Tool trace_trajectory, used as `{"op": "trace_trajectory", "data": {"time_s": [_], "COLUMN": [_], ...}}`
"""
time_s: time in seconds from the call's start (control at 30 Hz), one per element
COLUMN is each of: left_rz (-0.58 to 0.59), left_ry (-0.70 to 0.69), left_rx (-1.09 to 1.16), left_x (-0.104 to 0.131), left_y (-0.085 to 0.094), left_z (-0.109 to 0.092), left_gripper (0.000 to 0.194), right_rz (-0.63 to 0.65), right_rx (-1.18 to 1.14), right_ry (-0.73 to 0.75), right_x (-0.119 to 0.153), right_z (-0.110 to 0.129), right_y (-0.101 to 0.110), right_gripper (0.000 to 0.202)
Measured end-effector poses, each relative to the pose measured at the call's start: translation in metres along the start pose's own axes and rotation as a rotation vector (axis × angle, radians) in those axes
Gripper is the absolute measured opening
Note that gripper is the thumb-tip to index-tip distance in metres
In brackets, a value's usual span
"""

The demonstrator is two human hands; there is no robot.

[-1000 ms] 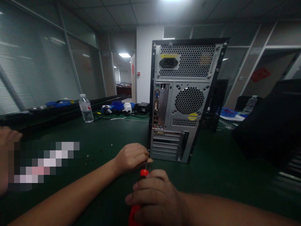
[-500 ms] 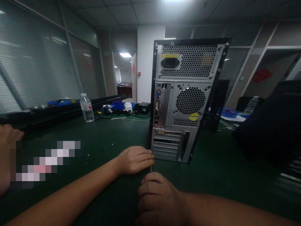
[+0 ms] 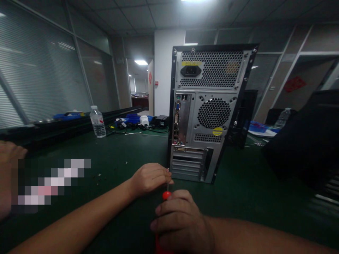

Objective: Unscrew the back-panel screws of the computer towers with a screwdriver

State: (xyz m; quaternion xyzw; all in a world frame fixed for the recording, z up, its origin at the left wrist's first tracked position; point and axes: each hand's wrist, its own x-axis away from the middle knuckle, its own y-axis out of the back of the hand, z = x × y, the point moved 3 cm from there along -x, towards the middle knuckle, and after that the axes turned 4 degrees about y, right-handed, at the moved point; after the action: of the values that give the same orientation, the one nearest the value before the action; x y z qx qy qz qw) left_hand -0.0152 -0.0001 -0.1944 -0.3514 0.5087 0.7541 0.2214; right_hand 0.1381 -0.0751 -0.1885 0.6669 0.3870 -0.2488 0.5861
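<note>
A computer case [image 3: 185, 160] stands upright with its metal back panel facing me. My right hand [image 3: 182, 220] is wrapped round the red handle of a screwdriver [image 3: 166, 195], whose thin shaft points away from me at the case's lower left corner. Beside that corner, my left hand [image 3: 152, 178] has its fingers together around the far end of the shaft. The screwdriver's tip and whatever lies between those fingertips are hidden.
Small dark screws [image 3: 97, 179] lie on the green table [image 3: 127, 225]. A water bottle [image 3: 97, 121] stands at the left, with cables and blue trays behind. Another person's hand [image 3: 10, 155] is at the left edge; a black object [image 3: 302, 141] is at the right.
My right hand has shifted its grip and the red handle now shows. My left fingers have moved slightly left at the case's corner.
</note>
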Motion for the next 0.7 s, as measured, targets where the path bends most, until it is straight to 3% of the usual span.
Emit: {"op": "trace_trajectory", "data": {"time_s": [0.1,0.23,0.37,0.5,0.7], "left_rz": [-0.023,0.011,0.096,0.106,0.035], "left_ry": [-0.004,-0.047,-0.144,-0.185,-0.112], "left_rx": [-0.034,-0.082,-0.083,-0.109,-0.078], "left_x": [-0.001,-0.003,-0.003,-0.003,-0.005], "left_y": [0.0,0.003,0.007,0.009,0.007], "left_z": [0.001,0.0,-0.004,-0.007,-0.004], "left_gripper": [0.008,0.009,0.029,0.025,0.014], "right_rz": [0.109,-0.008,0.065,0.104,-0.101], "right_rx": [0.107,0.116,0.059,-0.004,-0.056], "right_ry": [0.011,0.005,0.02,0.012,0.077], "right_x": [-0.004,-0.009,-0.01,-0.006,0.001], "right_z": [0.004,0.006,0.005,0.001,-0.003], "right_y": [-0.003,-0.002,-0.004,-0.004,-0.001], "right_gripper": [0.023,0.021,0.024,0.028,0.035]}}
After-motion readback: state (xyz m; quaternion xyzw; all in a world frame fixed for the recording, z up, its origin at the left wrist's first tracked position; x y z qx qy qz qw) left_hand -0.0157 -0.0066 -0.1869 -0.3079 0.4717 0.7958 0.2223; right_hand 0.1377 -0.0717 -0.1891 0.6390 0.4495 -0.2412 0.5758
